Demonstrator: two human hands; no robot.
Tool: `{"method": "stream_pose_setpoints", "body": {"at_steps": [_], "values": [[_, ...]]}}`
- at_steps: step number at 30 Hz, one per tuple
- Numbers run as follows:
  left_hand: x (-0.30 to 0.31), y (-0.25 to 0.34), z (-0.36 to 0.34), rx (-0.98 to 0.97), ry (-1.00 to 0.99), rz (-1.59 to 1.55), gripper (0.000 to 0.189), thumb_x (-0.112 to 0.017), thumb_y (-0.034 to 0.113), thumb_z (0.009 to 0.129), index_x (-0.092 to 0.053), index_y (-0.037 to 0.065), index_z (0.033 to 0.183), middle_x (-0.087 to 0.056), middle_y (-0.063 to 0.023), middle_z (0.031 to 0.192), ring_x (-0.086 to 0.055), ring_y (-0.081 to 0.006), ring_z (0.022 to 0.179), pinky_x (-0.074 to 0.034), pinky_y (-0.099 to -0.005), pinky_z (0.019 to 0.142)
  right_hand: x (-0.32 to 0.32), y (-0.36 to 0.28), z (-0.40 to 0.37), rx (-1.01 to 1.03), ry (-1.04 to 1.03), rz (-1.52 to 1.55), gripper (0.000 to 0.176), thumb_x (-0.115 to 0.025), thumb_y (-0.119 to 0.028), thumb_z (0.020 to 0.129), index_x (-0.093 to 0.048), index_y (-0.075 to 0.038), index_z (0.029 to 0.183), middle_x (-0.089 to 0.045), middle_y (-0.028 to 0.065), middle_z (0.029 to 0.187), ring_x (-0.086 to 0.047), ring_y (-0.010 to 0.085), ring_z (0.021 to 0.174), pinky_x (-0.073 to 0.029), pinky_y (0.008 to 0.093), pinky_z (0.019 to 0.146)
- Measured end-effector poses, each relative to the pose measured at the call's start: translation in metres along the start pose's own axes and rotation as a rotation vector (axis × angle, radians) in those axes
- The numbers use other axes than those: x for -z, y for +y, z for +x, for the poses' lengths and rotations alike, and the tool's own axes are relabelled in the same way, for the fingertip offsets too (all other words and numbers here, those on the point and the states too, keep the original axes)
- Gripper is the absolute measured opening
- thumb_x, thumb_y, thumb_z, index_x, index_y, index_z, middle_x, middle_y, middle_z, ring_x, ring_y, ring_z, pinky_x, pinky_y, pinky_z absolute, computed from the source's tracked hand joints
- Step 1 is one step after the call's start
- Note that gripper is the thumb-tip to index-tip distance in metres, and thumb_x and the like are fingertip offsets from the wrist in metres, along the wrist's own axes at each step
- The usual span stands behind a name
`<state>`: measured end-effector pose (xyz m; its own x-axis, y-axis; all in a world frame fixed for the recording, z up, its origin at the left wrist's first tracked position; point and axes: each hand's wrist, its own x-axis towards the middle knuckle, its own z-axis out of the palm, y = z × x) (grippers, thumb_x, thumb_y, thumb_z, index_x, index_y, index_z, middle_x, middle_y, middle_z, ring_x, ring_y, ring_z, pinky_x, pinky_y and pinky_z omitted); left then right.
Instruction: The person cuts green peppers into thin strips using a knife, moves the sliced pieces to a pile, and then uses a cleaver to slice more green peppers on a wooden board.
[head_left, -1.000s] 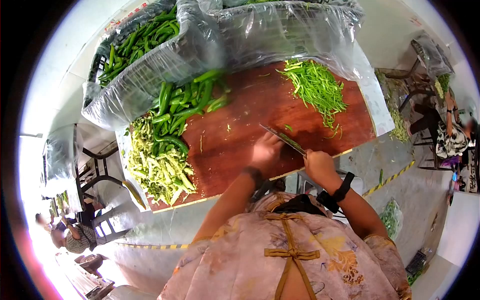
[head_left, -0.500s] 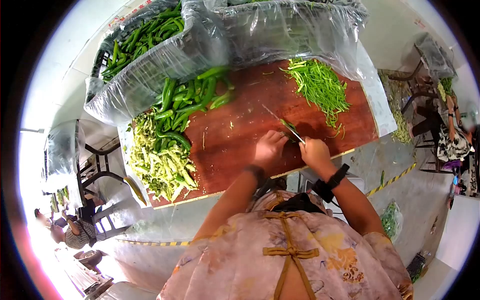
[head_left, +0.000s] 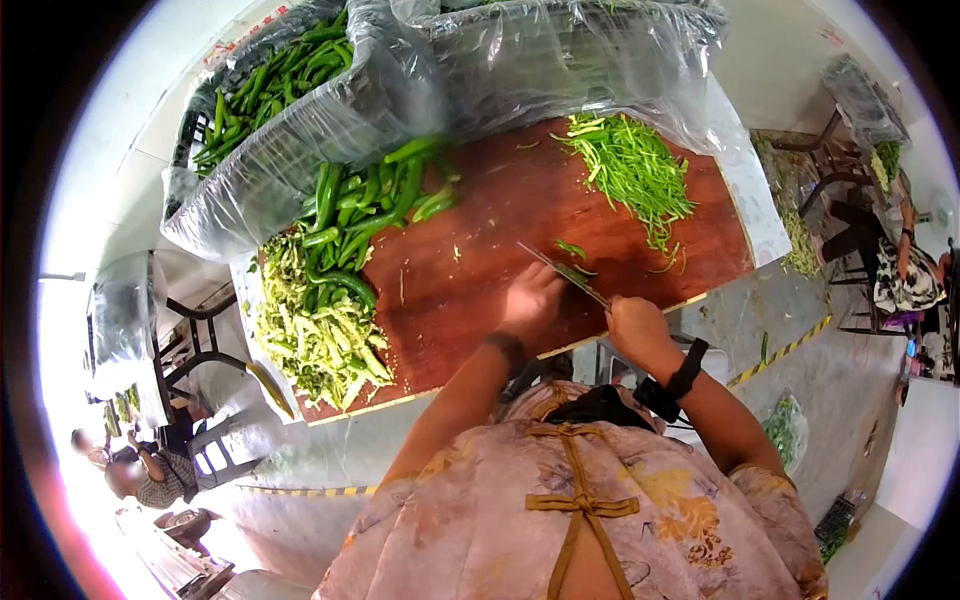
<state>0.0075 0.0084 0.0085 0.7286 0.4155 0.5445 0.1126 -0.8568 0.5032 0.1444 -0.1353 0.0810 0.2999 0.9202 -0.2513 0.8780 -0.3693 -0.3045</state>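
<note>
My right hand [head_left: 637,326] is wrapped round the handle of a knife [head_left: 568,275], whose blade points up and left over the reddish-brown board [head_left: 460,330]. Beside the blade, my left hand [head_left: 531,297] is closed with its fingertips near the blade; what it holds, if anything, is hidden. Small green pepper slices [head_left: 571,248] lie just beyond the knife. A heap of thin green strips [head_left: 640,175] sits at the board's far right. Whole green peppers [head_left: 350,212] lie on the left, above a pile of pale green pepper cores [head_left: 315,335].
Behind the board stand plastic-lined crates [head_left: 580,70], the left one holding green peppers [head_left: 270,85]. A yellow-handled tool [head_left: 268,390] lies at the left edge. People sit at far left [head_left: 165,478] and far right [head_left: 900,275], near chairs.
The knife blade has swung left and lower, closer to my left hand. Green slices now lie apart beyond the blade. My right hand has moved slightly down, and the view has shifted a little.
</note>
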Motion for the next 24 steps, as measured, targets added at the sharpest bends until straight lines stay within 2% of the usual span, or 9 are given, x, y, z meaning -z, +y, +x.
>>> {"method": "stream_pose_setpoints", "body": {"at_steps": [3,5,9,15,17,20,21,23,24], "values": [[0.001,0.003,-0.001,-0.004,0.034,-0.029,0.018,-0.053,0.005,0.066,-0.061,0.005,0.083,-0.058,-0.0083,0.088,-0.055,-0.0278,0.083,-0.049,-0.0378,0.072,-0.007,-0.002,0.017,0.061,0.043,0.006,0.018,-0.057,-0.018,0.084,-0.060,-0.001,0.080,-0.061,0.0224,0.069,-0.061,0.0401,0.067,-0.049,0.0490,0.062],[0.005,0.004,-0.001,0.045,-0.108,0.004,0.022,-0.053,0.005,0.067,-0.063,0.005,0.087,-0.059,-0.0084,0.091,-0.056,-0.0281,0.086,-0.049,-0.0380,0.074,-0.006,-0.004,0.021,0.017,0.071,0.075,0.018,-0.056,-0.018,0.084,-0.060,-0.001,0.080,-0.061,0.0231,0.069,-0.061,0.0404,0.067,-0.049,0.0490,0.061],[0.004,0.006,0.001,-0.017,-0.042,-0.009,0.026,-0.054,0.005,0.067,-0.064,0.005,0.091,-0.059,-0.0085,0.093,-0.056,-0.0284,0.088,-0.049,-0.0380,0.075,-0.020,-0.003,0.014,0.085,0.159,0.030,0.017,-0.056,-0.017,0.084,-0.060,-0.001,0.080,-0.061,0.0228,0.069,-0.061,0.0405,0.067,-0.049,0.0495,0.061],[0.011,0.011,0.002,-0.015,-0.061,0.013,0.029,-0.057,0.007,0.067,-0.064,0.006,0.095,-0.060,-0.0090,0.098,-0.056,-0.0281,0.092,-0.050,-0.0375,0.077,-0.015,-0.001,0.007,0.052,0.116,0.036,0.018,-0.055,-0.017,0.084,-0.060,-0.002,0.075,-0.061,0.0229,0.070,-0.061,0.0411,0.067,-0.049,0.0499,0.061],[0.037,0.039,0.017,0.027,-0.140,-0.003,0.030,-0.060,0.007,0.067,-0.064,0.007,0.096,-0.061,-0.0094,0.101,-0.056,-0.0288,0.094,-0.050,-0.0364,0.078,-0.028,-0.001,0.020,0.056,0.251,0.067,0.019,-0.055,-0.018,0.084,-0.060,-0.002,0.074,-0.061,0.0228,0.071,-0.061,0.0411,0.068,-0.049,0.0498,0.061],[0.000,-0.008,-0.007,0.015,-0.278,-0.015,0.026,-0.060,0.009,0.073,-0.063,0.007,0.099,-0.061,-0.0131,0.106,-0.057,-0.0324,0.100,-0.047,-0.0402,0.087,-0.021,-0.005,0.053,0.019,0.247,0.101,0.020,-0.055,-0.019,0.084,-0.060,-0.001,0.075,-0.061,0.0225,0.072,-0.060,0.0412,0.069,-0.048,0.0503,0.063],[0.001,-0.008,-0.009,0.010,-0.280,-0.011,0.026,-0.060,0.009,0.073,-0.063,0.007,0.099,-0.061,-0.0131,0.106,-0.057,-0.0324,0.100,-0.047,-0.0402,0.087,-0.019,-0.005,0.051,0.019,0.253,0.105,0.020,-0.055,-0.019,0.084,-0.060,-0.001,0.075,-0.061,0.0225,0.072,-0.060,0.0412,0.069,-0.048,0.0503,0.063],[0.001,-0.006,-0.015,-0.042,-0.058,0.002,0.028,-0.059,0.005,0.070,-0.064,0.005,0.098,-0.061,-0.0099,0.106,-0.057,-0.0288,0.098,-0.049,-0.0363,0.080,-0.013,0.001,0.037,-0.023,0.249,0.124,0.022,-0.055,-0.020,0.085,-0.060,-0.001,0.075,-0.061,0.0226,0.072,-0.060,0.0412,0.070,-0.048,0.0507,0.065],[0.000,-0.005,-0.018,-0.040,-0.056,0.001,0.028,-0.059,0.005,0.070,-0.064,0.005,0.098,-0.061,-0.0099,0.106,-0.057,-0.0288,0.098,-0.049,-0.0363,0.080,-0.014,0.003,0.027,-0.045,0.234,0.108,0.021,-0.055,-0.021,0.085,-0.061,-0.002,0.078,-0.061,0.0219,0.072,-0.060,0.0409,0.070,-0.048,0.0505,0.066]]}}
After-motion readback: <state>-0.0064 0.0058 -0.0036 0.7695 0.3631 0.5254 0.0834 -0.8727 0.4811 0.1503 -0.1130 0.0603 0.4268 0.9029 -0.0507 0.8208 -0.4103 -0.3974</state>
